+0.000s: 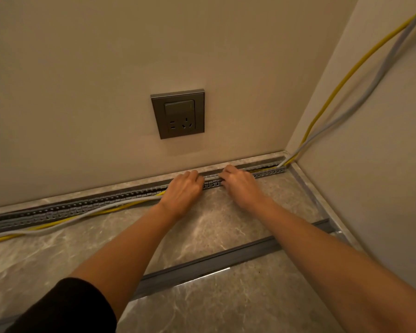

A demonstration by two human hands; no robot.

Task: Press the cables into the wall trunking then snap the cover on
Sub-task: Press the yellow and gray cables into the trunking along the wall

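Note:
A grey slotted trunking [87, 204] runs along the foot of the back wall from the left edge to the right corner. A yellow cable [339, 85] and a grey cable [375, 80] come down the right wall, enter the trunking at the corner and lie inside it up to my hands. Left of my hands both cables lie loose on the floor in front of the trunking. My left hand [184, 191] and my right hand [240, 185] rest on the trunking close together, fingers curled over its top edge onto the cables. The grey cover strip [226, 258] lies on the floor behind my forearms.
A grey wall socket with a switch [178, 114] sits on the back wall above my hands. The floor is glossy marble tile [226, 306]. The right wall meets the back wall at a corner [286, 152], with a metal strip [305, 186] along its base.

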